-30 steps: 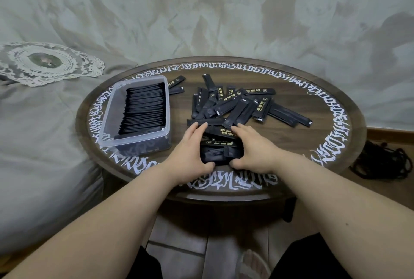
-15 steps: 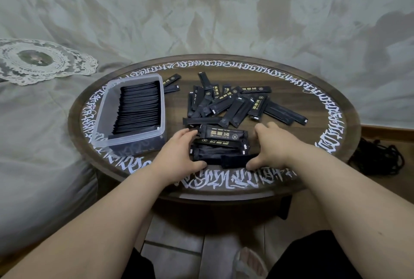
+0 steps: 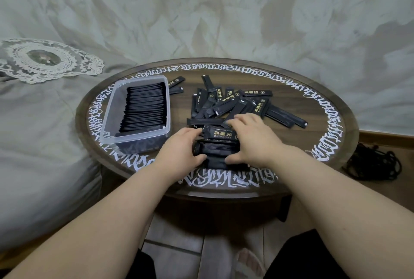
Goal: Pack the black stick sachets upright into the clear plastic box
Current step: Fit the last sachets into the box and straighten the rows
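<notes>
Dim, soft, even indoor light with a cool grey cast; its source cannot be told. Shadows are faint, darkest under the table (image 3: pixel 224 191) rim. Wide-angle distortion bows the edges and stretches the forearms. Detail is slightly soft throughout, and the gold print on the sachets (image 3: pixel 233 104) blurs.

Left hand (image 3: pixel 182 152) and right hand (image 3: pixel 253 142) cup a small stack of black stick sachets (image 3: pixel 218 144) at the near edge of the round dark wooden counter with white script border (image 3: pixel 313 144). Clear plastic box (image 3: pixel 112 126) sits left, partly filled with upright black sachets (image 3: pixel 143 106). Loose pile of black sachets with gold print (image 3: pixel 237 104) lies just beyond the hands; two more beside the box's far right corner.
</notes>
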A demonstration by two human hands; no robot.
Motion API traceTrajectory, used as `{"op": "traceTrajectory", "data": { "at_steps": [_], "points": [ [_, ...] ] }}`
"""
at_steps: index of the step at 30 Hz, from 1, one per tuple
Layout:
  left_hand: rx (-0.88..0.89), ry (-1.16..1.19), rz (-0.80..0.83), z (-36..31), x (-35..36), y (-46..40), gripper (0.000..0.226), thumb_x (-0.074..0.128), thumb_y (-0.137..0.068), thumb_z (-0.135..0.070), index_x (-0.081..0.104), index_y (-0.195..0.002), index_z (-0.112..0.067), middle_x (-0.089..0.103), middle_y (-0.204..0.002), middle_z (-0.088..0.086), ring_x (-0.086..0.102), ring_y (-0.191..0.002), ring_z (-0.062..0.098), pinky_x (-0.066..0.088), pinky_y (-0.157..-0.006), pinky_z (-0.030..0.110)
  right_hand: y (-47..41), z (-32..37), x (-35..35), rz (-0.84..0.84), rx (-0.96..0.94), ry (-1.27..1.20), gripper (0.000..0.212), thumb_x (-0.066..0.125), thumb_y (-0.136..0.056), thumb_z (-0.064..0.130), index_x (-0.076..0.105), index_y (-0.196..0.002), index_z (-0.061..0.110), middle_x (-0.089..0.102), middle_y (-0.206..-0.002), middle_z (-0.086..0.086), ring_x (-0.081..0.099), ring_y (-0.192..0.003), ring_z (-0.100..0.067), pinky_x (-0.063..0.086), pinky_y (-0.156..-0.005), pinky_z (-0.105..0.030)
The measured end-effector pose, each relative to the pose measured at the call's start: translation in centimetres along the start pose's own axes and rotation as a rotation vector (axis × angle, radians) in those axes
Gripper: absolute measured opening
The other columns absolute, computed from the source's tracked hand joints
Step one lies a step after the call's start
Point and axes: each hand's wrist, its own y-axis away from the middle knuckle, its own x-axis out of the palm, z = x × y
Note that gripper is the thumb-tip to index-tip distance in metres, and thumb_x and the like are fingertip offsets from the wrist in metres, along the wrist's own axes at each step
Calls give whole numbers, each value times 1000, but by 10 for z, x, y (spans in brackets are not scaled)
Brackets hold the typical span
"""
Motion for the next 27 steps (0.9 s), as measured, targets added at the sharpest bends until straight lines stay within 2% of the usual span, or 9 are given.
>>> {"op": "traceTrajectory", "data": {
  "at_steps": [2, 3, 6, 8, 12, 16, 20, 24, 27],
  "points": [
    [61, -98, -67, 0, -7, 3, 67, 69, -84, -36, 41, -144, -25, 43, -142, -8, 39, -130, 14, 31, -107, 26, -6, 8, 5, 113, -33, 45, 110, 72, -68, 61, 13, -151, 20, 11, -158, -2, 4, -146, -28, 14, -117, -52],
    [92, -149, -118, 1, -11, 5, 63, 69, -84, -36, 45, -141, -24, 46, -139, -8, 39, -128, 15, 31, -106, 27, -10, 10, 7, 154, -37, 46, 111, 71, -69, 61, 10, -151, 19, 12, -159, -4, 6, -146, -28, 13, -117, -51],
    [99, -294, -298, 13, -23, 11, 54, 73, -79, -35, 59, -129, -20, 58, -126, -3, 47, -118, 24, 40, -96, 40, -21, 12, 5, 229, -18, 9, 105, 73, -68, 58, 21, -147, 13, 38, -146, -9, 35, -134, -29, 32, -109, -48],
    [26, -326, -401, 25, -29, 14, 49, 75, -77, -34, 63, -123, -19, 61, -120, 1, 50, -112, 29, 42, -88, 45, -28, 16, -1, 256, -16, 47, 94, 74, -69, 55, 31, -141, 11, 45, -135, -10, 42, -124, -30, 41, -102, -43],
    [-138, -302, -358, 44, -34, 19, 42, 56, -92, -44, 59, -130, -26, 55, -129, -2, 42, -122, 25, 29, -96, 45, -36, 24, -5, 323, -2, 129, 76, 70, -75, 50, 41, -132, 10, 40, -128, -12, 41, -118, -31, 42, -97, -41],
    [-151, -238, -320, 49, -30, 16, 39, 44, -98, -42, 54, -134, -31, 51, -130, -6, 39, -123, 21, 22, -95, 39, -39, 24, 3, 262, 9, 70, 70, 67, -79, 46, 40, -132, 10, 41, -127, -12, 40, -119, -32, 41, -99, -41],
    [-123, -243, -311, 43, -27, 11, 37, 42, -100, -38, 52, -135, -31, 51, -129, -7, 39, -121, 20, 22, -92, 38, -38, 16, 6, 227, 6, -39, 88, 67, -77, 49, 27, -146, 13, 37, -141, -12, 34, -129, -33, 34, -108, -41],
    [-92, -242, -328, 40, -22, 9, 37, 45, -99, -35, 52, -135, -30, 54, -127, -7, 43, -118, 21, 22, -88, 38, -30, 14, 4, 320, -30, 26, 121, 76, -58, 65, 13, -150, 17, 30, -149, -6, 29, -135, -30, 32, -110, -46],
    [-91, -266, -316, 38, -20, 8, 40, 46, -99, -35, 48, -138, -29, 54, -131, -8, 42, -121, 21, 22, -89, 39, -26, 18, 5, 340, -43, 77, 124, 79, -59, 60, 8, -151, 19, 26, -150, -5, 26, -137, -29, 32, -110, -47]
  ]
}}
